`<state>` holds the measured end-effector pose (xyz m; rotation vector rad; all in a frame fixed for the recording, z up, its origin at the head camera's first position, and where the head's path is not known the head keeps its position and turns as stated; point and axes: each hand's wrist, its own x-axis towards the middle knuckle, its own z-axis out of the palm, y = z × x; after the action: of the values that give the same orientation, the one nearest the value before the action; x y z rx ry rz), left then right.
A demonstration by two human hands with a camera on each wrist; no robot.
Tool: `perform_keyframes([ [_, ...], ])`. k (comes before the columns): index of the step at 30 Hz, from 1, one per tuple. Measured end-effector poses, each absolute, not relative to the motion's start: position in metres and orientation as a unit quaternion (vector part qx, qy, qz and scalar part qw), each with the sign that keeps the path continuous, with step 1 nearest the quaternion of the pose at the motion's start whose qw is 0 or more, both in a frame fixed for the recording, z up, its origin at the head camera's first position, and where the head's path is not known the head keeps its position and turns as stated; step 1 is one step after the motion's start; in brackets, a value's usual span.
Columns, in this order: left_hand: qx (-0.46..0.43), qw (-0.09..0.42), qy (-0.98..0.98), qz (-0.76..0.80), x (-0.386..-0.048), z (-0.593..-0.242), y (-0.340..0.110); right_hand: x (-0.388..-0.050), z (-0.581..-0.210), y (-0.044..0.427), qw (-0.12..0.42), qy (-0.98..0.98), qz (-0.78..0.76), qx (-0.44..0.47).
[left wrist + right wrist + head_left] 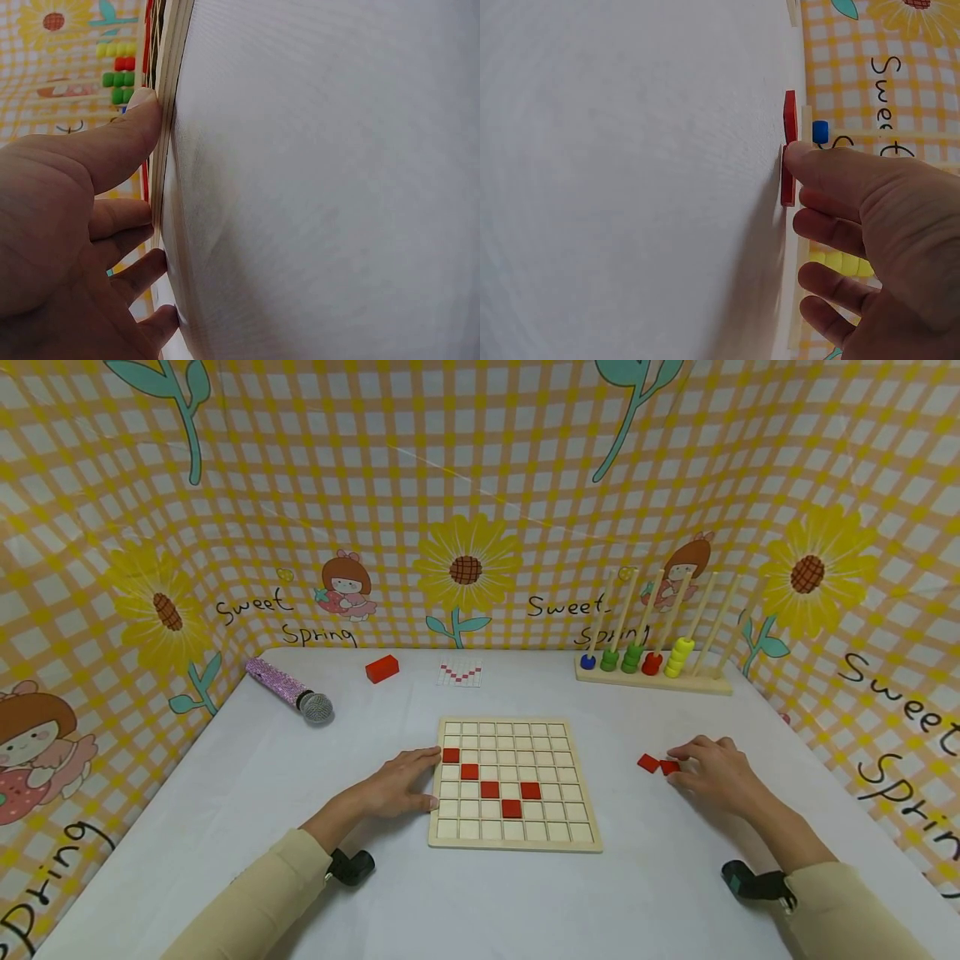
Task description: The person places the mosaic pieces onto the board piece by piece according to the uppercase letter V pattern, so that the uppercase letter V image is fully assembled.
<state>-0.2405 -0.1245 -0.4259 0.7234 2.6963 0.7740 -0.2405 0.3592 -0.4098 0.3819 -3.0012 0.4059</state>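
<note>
A square wooden grid board (510, 847) lies on the table, with several red tiles (490, 790) in its cells. My left hand (396, 783) rests at the board's left edge. In the left wrist view its thumb and fingertips touch the board's side (161, 165), the fingers fairly straight. To the right of the board, my right hand (716, 774) pinches a red square tile (787, 184) between thumb and index finger, down at the table. A second red tile (648, 763) lies just left of that one, nearly touching it.
At the back stand a bead rack (652, 676) with coloured beads on upright rods, a small card (460, 672) printed with a red zigzag on a grid, and a red block (382, 669). A glittery pink microphone (288, 689) lies at the back left. Patterned cloth (465, 485) walls the table.
</note>
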Motion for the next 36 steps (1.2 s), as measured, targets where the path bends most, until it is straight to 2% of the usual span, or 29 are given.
perform_keyframes([
  [7, 0.253, 0.127, 0.920, 0.271, -0.2390, -0.4234, -0.1253, -0.2435, -0.4141, 0.3647, 0.060, -0.981, 0.125, 0.132],
  [36, 0.245, 0.132, 0.920, 0.275, -0.2387, -0.4230, -0.1249, -0.2410, -0.4126, 0.3646, 0.054, -0.983, 0.126, 0.121],
])
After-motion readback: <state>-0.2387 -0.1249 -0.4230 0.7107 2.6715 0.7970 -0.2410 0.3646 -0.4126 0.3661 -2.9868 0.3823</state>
